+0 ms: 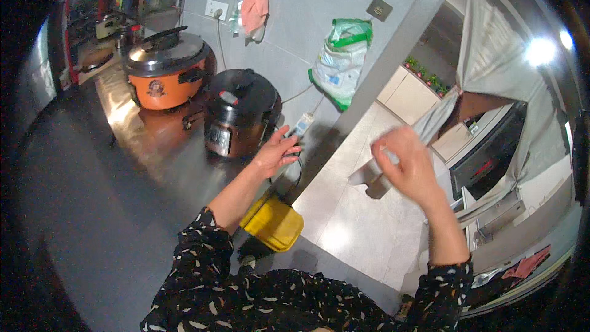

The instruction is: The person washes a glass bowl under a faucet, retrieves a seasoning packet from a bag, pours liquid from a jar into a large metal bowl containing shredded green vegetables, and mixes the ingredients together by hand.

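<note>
My left hand (pixel 278 153) is raised with its fingers apart, holding nothing, beside a dark electric rice cooker (pixel 239 110). Behind its fingertips shows a white power strip (pixel 303 124). On the right, my right hand (pixel 403 161) is curled and somewhat blurred in front of the pale floor; whether something is inside it is hard to see. A grey, notched object (pixel 371 179) shows next to its fingers, and I cannot tell whether the hand touches it. An orange pot with a black lid (pixel 166 69) stands to the left of the cooker.
A yellow plastic bin (pixel 274 223) stands below my left forearm. A green and white plastic bag (pixel 341 62) and a pink cloth (pixel 254 7) hang on the tiled wall. A grey door frame (pixel 396 50) borders an opening with tied curtains (pixel 493 55).
</note>
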### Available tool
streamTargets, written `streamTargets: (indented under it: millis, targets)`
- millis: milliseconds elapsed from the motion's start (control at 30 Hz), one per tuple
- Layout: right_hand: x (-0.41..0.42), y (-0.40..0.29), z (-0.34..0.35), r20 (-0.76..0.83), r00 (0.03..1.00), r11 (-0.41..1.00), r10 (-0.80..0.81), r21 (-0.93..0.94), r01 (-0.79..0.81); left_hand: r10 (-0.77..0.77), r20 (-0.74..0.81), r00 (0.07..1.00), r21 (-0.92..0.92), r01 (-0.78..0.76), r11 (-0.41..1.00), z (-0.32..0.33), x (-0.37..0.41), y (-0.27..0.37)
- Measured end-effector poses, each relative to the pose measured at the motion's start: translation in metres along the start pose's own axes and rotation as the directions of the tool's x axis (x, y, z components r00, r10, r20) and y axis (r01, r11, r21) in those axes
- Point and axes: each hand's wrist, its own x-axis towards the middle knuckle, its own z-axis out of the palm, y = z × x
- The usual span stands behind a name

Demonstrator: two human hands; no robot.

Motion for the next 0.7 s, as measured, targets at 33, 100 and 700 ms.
streamTargets:
  millis: [33, 100, 700]
  targets:
    - [0.035, 0.02, 0.007, -0.027, 0.999, 1.0, -0.017, -0.024, 0.016, 0.001, 0.014, 1.0, -0.007, -0.001, 1.0, 0.0, 0.025, 0.005]
    - [0.105, 0.061, 0.019, -0.087, 0.994, 0.99, -0.063, -0.13, 0.051, -0.052, 0.093, 0.994, -0.095, 0.061, 0.994, -0.013, 0.07, 0.013]
    - [0.312, 0.233, 0.161, 0.759, 0.279, 0.805, 0.589, -0.583, -0.111, 0.304, 0.443, 0.843, -0.241, -0.215, 0.947, 0.036, 0.238, 0.041]
